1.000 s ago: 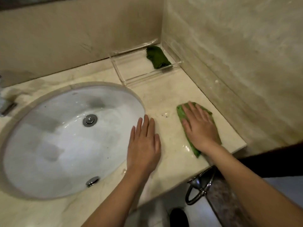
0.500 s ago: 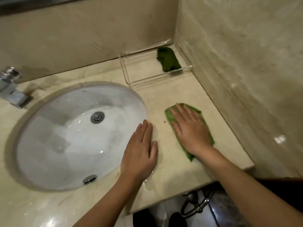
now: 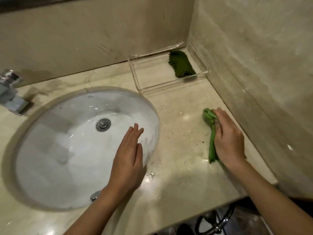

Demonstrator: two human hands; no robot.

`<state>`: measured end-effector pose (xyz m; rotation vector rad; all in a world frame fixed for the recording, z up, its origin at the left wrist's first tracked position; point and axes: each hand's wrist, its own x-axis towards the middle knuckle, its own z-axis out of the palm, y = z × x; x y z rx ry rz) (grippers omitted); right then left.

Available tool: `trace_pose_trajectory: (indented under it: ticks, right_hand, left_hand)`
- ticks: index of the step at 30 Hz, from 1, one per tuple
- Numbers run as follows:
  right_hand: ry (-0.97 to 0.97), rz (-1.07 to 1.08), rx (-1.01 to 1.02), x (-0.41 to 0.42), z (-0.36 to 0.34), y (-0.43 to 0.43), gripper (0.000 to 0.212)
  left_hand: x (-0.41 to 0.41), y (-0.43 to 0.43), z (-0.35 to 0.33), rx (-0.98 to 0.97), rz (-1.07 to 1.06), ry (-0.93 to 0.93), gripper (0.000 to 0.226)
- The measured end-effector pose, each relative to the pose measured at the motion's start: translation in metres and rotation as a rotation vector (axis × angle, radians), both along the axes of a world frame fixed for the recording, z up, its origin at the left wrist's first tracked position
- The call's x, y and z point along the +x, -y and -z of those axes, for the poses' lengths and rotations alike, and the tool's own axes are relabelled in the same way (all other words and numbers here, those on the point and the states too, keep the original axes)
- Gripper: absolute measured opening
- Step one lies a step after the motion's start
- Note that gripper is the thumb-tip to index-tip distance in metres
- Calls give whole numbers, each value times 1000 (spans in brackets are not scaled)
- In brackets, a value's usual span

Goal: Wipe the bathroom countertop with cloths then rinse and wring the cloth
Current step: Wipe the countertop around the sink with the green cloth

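Your right hand, at the right of the frame, has its fingers curled around the bunched bright green cloth, pressing it to the beige marble surface so it drags the water beads there. Your left hand hovers flat with fingers released over the white oval sink basin, likely for balance. At upper right, a darker green cloth lies in the clear acrylic tray, kept spare.
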<state>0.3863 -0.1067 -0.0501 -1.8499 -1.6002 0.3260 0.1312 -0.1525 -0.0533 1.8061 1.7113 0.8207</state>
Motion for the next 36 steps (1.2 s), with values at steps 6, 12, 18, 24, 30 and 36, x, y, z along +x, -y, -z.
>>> trace_pose_trajectory:
  ticks: [6,12,18,24,30,36]
  right_hand:
    - [111,-188,69,-86,12,-13,34]
    - [63,-396,82,-140,12,-3,35]
    - [-77,-182,96,-82,-17,11,47]
    - [146,-78,24,7,-39,35,40]
    - [168,-26,-33,1,7,50,42]
    - [249,-255,19,-70,15,56,38]
  left_hand:
    - [-36,-2,18,13,-21,-245,53]
    - [-51,10,30,-23,-93,-340,56]
    - [-37,8,24,-11,-84,-263,55]
    - [4,16,14,-44,17,-202,51]
    - [14,19,22,-30,100,-305,53]
    - [15,22,18,-48,35,-251,50]
